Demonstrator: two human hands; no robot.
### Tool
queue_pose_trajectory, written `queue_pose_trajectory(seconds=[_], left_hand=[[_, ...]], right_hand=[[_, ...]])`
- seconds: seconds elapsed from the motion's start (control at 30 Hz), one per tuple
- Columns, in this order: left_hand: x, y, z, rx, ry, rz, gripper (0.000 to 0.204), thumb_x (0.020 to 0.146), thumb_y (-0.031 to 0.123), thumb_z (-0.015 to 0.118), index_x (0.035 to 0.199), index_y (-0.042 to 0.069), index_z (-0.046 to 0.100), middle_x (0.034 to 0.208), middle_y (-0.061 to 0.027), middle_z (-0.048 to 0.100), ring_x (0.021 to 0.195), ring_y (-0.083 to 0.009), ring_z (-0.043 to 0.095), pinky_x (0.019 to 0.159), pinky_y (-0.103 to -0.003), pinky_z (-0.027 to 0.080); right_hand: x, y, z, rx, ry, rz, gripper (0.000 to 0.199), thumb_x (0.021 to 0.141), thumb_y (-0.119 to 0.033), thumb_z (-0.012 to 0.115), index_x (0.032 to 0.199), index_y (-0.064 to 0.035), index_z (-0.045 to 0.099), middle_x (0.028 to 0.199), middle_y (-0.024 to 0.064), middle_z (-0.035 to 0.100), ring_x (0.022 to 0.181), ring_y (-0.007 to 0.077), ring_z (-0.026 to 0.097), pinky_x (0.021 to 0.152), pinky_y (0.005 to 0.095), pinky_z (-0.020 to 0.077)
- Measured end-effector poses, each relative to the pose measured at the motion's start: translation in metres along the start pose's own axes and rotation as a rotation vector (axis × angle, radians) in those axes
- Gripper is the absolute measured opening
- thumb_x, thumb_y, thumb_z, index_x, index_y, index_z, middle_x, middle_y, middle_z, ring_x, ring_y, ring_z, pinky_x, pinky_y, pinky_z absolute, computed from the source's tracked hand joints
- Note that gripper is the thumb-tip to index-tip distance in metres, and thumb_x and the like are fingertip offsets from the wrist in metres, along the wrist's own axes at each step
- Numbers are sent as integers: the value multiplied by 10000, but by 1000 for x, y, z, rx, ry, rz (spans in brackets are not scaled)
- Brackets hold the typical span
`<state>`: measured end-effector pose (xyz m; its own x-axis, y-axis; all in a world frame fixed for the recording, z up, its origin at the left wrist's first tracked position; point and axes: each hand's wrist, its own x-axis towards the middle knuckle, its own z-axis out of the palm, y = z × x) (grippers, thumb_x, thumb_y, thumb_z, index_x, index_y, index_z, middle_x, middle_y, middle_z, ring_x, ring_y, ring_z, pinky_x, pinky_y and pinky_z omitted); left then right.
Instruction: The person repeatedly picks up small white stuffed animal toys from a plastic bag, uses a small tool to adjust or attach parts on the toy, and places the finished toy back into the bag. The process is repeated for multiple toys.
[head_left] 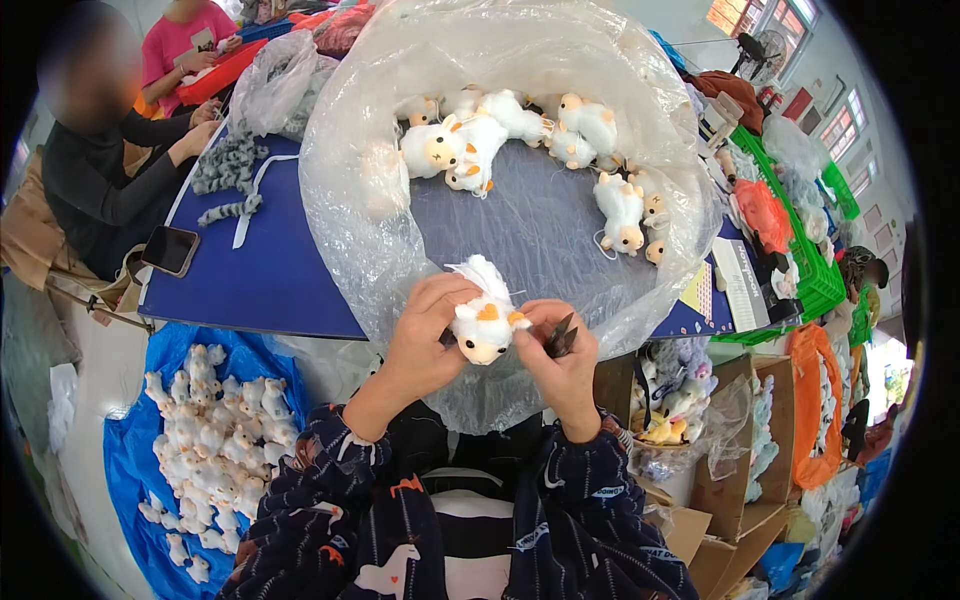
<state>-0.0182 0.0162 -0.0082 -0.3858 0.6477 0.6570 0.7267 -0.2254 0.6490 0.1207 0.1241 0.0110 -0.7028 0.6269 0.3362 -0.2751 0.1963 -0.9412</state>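
Note:
Over the table's near edge, my left hand (pixel 428 335) is closed round a small white plush animal (pixel 484 325) with orange ears and black eyes. Its face points down toward me, and a white tail or tuft sticks up behind. My right hand (pixel 562 365) pinches the toy's ear on the right side. Tucked in that same hand is a small dark pointed tool (pixel 562 337) that looks like thread snips; its handle is hidden by the fingers. Beyond my hands, several similar plush animals (pixel 620 212) lie inside a large clear plastic bag (pixel 350 200) spread on the table.
The blue table (pixel 290 285) holds a phone (pixel 170 250) and grey striped plush pieces (pixel 228 165) at left. On the floor, a blue sack (pixel 130 440) is heaped with white plush toys. Cardboard boxes (pixel 735 480) and green crates (pixel 815 270) stand at right. Two people sit at far left.

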Motion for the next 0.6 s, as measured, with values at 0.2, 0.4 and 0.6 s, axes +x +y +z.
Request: queue_pose_trajectory(seconds=[0.2,0.4,0.6], left_hand=[[-2,0,4,31,17,50,458,582,-11,723,1016,20,582,1078,-108,576,1063,-320,513,896,-392,424],[-2,4,2,74,15,96,484,572,-14,723,1034,32,583,1082,-96,571,1067,-326,512,902,-397,431],[-5,11,4,187,0,161,466,562,-22,705,1010,53,602,1055,-80,574,1050,-320,520,890,-385,445]], right_hand=[[1,-7,-10,-183,-98,35,176,783,-28,657,948,-26,596,913,2,568,570,12,385,490,172,310],[2,-33,-1,-348,-93,-95,202,762,-29,671,946,-15,591,938,38,572,580,50,435,505,195,363],[2,-47,-3,-565,-254,-156,203,728,-14,670,903,9,570,946,82,571,668,148,556,586,245,454]])
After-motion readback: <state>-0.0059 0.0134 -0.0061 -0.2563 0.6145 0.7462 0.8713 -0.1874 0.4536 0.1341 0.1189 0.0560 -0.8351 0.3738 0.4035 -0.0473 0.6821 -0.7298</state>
